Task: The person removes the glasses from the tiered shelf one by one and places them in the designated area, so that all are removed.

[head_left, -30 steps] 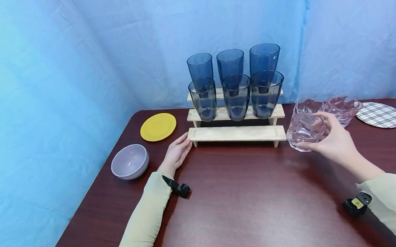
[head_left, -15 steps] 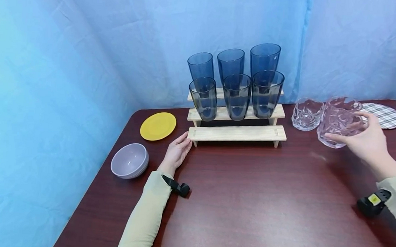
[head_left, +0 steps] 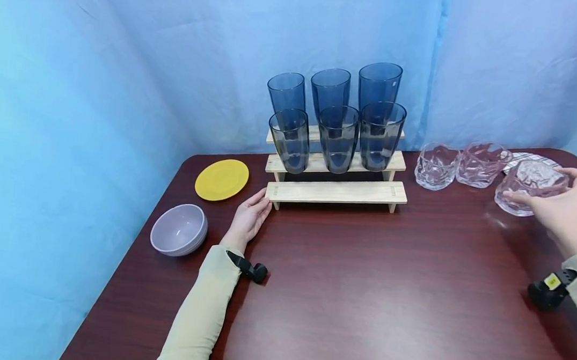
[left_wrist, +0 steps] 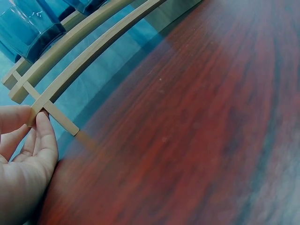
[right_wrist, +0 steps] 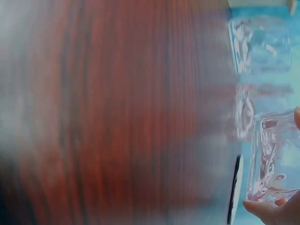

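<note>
My left hand [head_left: 249, 220] pinches the left end of the lowest step of a three-step wooden rack [head_left: 336, 193]. In the left wrist view, the thumb and fingers [left_wrist: 44, 138] close on the corner of that step. At the far right, my right hand [head_left: 570, 205] grips a clear, wavy-sided glass [head_left: 515, 195] between thumb and fingers. The right wrist view has this glass [right_wrist: 276, 159] at its right edge, apart from the tabletop. To its left stand two similar glasses, one clear [head_left: 436, 167] and one pinkish [head_left: 482, 164].
Several tall blue tumblers [head_left: 338, 144] occupy the upper two steps. A yellow plate [head_left: 222, 180] and a lilac bowl [head_left: 179, 230] lie on the left of the dark red table [head_left: 361, 290]. Behind the held glass is a checked round mat [head_left: 536, 157]. Blue curtains [head_left: 226, 64] hang behind.
My right hand has carried the glass rightward, from beside the rack past the two other glasses. The left hand stays on the rack. The head view has shifted slightly.
</note>
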A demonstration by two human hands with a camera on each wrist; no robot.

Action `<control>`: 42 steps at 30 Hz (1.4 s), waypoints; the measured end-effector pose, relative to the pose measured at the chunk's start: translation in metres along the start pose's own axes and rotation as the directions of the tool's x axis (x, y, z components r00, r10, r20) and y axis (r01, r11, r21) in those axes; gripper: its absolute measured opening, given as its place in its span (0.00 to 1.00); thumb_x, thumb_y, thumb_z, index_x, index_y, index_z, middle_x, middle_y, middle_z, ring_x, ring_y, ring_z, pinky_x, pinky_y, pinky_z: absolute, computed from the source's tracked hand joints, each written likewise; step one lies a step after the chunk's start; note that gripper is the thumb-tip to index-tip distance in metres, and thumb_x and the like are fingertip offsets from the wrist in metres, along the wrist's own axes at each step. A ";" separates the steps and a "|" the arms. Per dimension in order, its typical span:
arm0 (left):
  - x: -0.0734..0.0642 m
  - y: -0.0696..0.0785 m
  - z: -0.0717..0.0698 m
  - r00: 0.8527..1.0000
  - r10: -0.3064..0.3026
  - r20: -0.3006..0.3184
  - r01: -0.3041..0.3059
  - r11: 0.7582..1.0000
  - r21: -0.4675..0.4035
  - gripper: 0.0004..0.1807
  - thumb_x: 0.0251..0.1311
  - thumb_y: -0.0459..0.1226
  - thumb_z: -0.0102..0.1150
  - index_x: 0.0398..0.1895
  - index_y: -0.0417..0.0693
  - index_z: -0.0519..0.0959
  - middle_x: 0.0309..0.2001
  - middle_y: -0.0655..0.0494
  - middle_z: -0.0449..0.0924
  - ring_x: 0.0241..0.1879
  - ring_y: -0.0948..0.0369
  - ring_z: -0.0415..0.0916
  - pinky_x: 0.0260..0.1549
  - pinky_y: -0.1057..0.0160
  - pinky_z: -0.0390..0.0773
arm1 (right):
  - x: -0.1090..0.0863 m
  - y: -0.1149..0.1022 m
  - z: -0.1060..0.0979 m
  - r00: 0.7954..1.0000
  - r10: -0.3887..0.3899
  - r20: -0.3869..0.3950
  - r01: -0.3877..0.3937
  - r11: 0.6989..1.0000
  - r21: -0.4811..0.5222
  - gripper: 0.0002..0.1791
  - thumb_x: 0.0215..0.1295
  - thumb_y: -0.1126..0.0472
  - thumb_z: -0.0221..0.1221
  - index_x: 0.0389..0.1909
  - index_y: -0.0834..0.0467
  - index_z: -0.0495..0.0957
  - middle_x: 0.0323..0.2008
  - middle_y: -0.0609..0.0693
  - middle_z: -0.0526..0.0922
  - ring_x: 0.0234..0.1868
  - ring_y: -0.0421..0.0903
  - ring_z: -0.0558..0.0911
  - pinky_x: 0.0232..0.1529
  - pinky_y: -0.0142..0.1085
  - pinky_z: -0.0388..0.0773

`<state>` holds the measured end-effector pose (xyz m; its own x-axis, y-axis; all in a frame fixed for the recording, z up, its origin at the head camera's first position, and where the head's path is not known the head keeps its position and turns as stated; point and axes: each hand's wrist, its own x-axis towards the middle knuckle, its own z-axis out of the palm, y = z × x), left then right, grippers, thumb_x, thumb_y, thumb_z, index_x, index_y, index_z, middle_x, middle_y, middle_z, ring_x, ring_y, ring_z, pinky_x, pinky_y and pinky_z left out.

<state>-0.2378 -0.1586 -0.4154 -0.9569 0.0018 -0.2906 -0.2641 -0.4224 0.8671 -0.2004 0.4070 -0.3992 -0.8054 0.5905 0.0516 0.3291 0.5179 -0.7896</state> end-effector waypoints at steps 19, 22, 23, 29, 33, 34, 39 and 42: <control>-0.001 0.006 -0.003 1.000 -0.012 0.000 0.012 0.999 0.038 0.26 0.69 0.29 0.45 0.70 0.46 0.62 0.69 0.49 0.61 0.51 0.66 0.70 0.44 0.76 0.75 | 0.006 0.020 -0.015 0.981 0.193 -0.006 -0.191 0.972 0.138 0.54 0.49 0.45 0.69 0.70 0.33 0.43 0.65 0.31 0.51 0.64 0.33 0.57 0.68 0.30 0.57; -0.001 0.006 -0.002 1.000 -0.019 0.003 0.019 0.999 0.034 0.26 0.69 0.29 0.45 0.70 0.47 0.62 0.69 0.50 0.61 0.51 0.66 0.70 0.44 0.76 0.75 | 0.007 0.015 -0.018 0.979 0.201 -0.016 -0.198 0.973 0.117 0.53 0.50 0.46 0.68 0.71 0.34 0.43 0.66 0.32 0.50 0.65 0.33 0.57 0.68 0.29 0.55; -0.001 0.006 -0.002 1.000 -0.022 0.004 0.022 0.999 0.034 0.26 0.69 0.29 0.45 0.70 0.47 0.62 0.70 0.50 0.61 0.51 0.66 0.70 0.44 0.76 0.75 | 0.004 0.010 -0.020 0.979 0.201 -0.013 -0.199 0.974 0.105 0.52 0.52 0.47 0.67 0.71 0.36 0.42 0.67 0.35 0.50 0.66 0.34 0.55 0.69 0.30 0.54; -0.001 0.005 -0.002 1.000 -0.031 0.002 0.031 0.999 0.017 0.26 0.69 0.29 0.44 0.70 0.48 0.62 0.70 0.51 0.60 0.52 0.66 0.70 0.48 0.74 0.74 | -0.005 -0.002 -0.029 0.990 0.138 0.008 -0.138 0.989 0.052 0.52 0.55 0.51 0.65 0.74 0.45 0.41 0.72 0.50 0.48 0.69 0.38 0.52 0.72 0.33 0.50; -0.001 0.004 -0.001 0.999 -0.034 -0.001 0.034 0.999 0.009 0.26 0.69 0.29 0.45 0.70 0.48 0.62 0.70 0.51 0.61 0.54 0.65 0.69 0.51 0.73 0.74 | 0.002 0.006 -0.031 0.996 0.089 -0.001 -0.089 0.996 0.022 0.52 0.55 0.50 0.64 0.75 0.49 0.41 0.73 0.54 0.48 0.71 0.44 0.51 0.73 0.37 0.48; -0.001 0.003 -0.001 0.999 -0.034 0.000 0.034 0.999 0.013 0.26 0.69 0.29 0.45 0.70 0.48 0.62 0.70 0.51 0.61 0.55 0.64 0.69 0.52 0.72 0.73 | 0.003 0.007 -0.031 0.996 0.087 -0.004 -0.087 0.996 0.011 0.52 0.56 0.51 0.63 0.75 0.51 0.41 0.73 0.56 0.48 0.72 0.46 0.50 0.73 0.38 0.47; -0.001 0.002 0.000 0.999 -0.049 -0.009 0.049 0.999 0.011 0.26 0.69 0.29 0.46 0.70 0.49 0.63 0.70 0.52 0.61 0.57 0.63 0.67 0.56 0.70 0.72 | 0.003 0.009 -0.036 0.997 0.077 -0.010 -0.077 0.997 -0.019 0.52 0.58 0.51 0.61 0.74 0.57 0.37 0.74 0.62 0.42 0.74 0.56 0.46 0.73 0.45 0.44; -0.001 0.003 0.000 0.999 -0.047 -0.010 0.048 0.999 0.017 0.26 0.69 0.29 0.45 0.70 0.49 0.63 0.70 0.51 0.61 0.58 0.63 0.67 0.56 0.70 0.71 | 0.001 0.009 -0.039 0.999 0.044 -0.017 -0.045 0.999 -0.014 0.53 0.58 0.51 0.61 0.74 0.59 0.37 0.73 0.64 0.42 0.74 0.58 0.45 0.73 0.47 0.43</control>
<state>-0.2373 -0.1602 -0.4128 -0.9420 0.0127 -0.3355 -0.3114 -0.4065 0.8590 -0.1789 0.4365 -0.3825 -0.7813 0.6236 0.0272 0.3717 0.4998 -0.7823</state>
